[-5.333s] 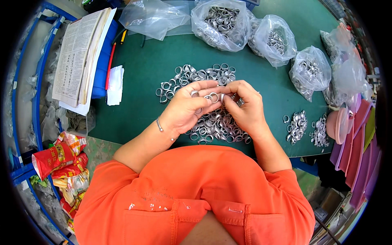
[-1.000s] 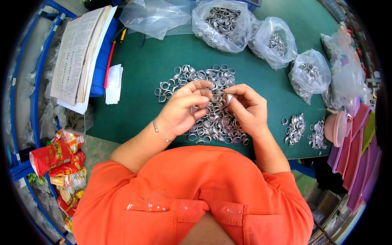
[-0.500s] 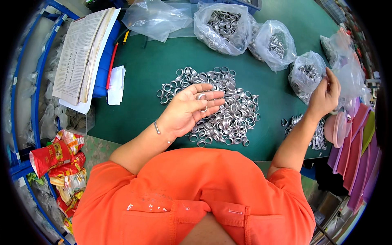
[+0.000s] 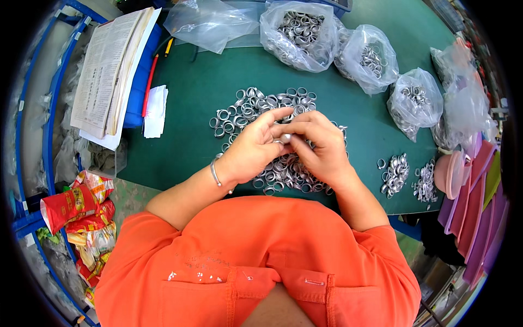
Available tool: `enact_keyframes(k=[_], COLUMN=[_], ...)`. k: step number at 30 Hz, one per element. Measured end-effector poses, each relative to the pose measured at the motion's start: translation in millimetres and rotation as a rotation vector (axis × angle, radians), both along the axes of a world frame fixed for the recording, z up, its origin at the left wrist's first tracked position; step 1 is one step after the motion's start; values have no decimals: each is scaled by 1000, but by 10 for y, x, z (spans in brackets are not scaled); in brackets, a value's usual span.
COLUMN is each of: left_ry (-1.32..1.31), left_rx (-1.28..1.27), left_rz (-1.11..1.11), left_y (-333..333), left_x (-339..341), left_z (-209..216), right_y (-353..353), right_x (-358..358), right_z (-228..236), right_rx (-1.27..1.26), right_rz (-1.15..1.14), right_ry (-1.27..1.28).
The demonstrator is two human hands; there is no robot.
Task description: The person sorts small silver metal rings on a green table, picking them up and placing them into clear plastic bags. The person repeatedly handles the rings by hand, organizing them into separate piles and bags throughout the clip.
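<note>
Over a large pile of silver metal rings point(image 4: 297, 173), my two hands meet at the fingertips. Between them is a small silver ring point(image 4: 285, 139) with a rounded, shiny face. My left hand point(image 4: 251, 143) is closed, its thumb and fingers gripping this ring. From the other side, my right hand point(image 4: 320, 143) pinches the same ring, its fingers bent. Whether another ring sits in my left palm is hidden. Rings of the pile show around and beneath both hands.
Plastic bags of rings point(image 4: 299, 32) line the back of the green table point(image 4: 180, 158). On the right lie a small ring heap point(image 4: 395, 174) and a heap of small silver pieces point(image 4: 425, 182). At left, papers point(image 4: 109, 71) rest on a blue bin, beside a red pen point(image 4: 150, 87).
My right hand has come from beside the right-hand bag to my left hand. My left hand, palm up with rings before, has turned and closed; both now grip one ring.
</note>
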State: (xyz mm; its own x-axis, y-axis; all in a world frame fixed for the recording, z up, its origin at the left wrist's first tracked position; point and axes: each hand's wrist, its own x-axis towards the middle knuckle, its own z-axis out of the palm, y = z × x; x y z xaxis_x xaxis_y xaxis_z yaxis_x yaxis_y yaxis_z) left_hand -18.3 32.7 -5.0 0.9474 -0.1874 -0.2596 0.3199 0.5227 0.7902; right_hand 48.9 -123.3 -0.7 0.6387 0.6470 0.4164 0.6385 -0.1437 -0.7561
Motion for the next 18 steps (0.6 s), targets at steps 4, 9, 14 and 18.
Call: enact_keyframes(k=[4, 9, 14, 18], left_ry=[82, 4, 32, -72], left_rx=[-63, -86, -126, -158], left_rz=[55, 55, 124, 67], left_y=[47, 48, 69, 53], left_x=[-11, 16, -26, 3], left_z=[7, -72, 18, 26], right_y=[-13, -82, -426, -1136], right_x=[-12, -37, 341, 818], right_z=[28, -9, 315, 542], right_rx=[106, 221, 229, 73], right_rz=[-73, -174, -388, -1057], right_ry=[70, 4, -520, -839])
